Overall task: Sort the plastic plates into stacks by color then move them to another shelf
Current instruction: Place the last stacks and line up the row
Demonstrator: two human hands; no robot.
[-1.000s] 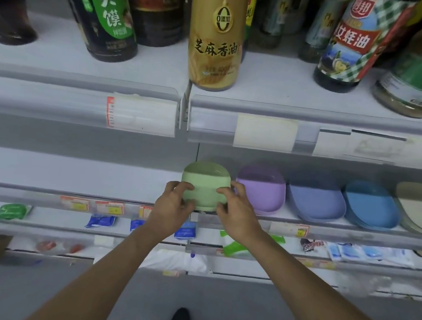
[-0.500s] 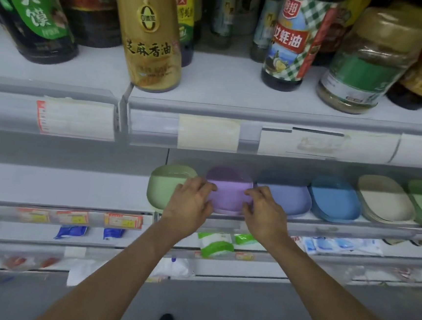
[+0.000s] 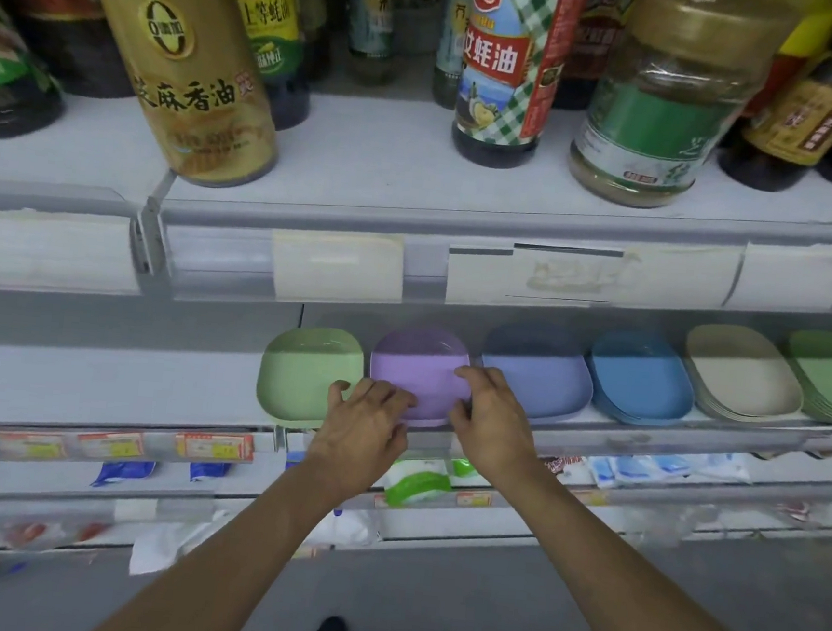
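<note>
On the shelf (image 3: 96, 388) plates already sit sorted by color; your left hand (image 3: 361, 431) and right hand (image 3: 490, 417) pinch the purple stack (image 3: 419, 366) between loosely curled fingers, nothing moved off yet.

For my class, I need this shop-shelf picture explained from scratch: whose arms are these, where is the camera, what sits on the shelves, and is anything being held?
There is no machine here. The arms belong to a person wearing a wide-angle camera on the head, so the one view looks forward and down over their own hands. The left hand and the right hand both rest on the purple plate, fingers curled at its front edge. Whether the grip is firm cannot be told. On the same shelf, left to right, lie a light green plate, the purple one, a lavender-blue plate, a blue stack, a beige stack and a green stack. Sauce bottles stand on the shelf above.
</note>
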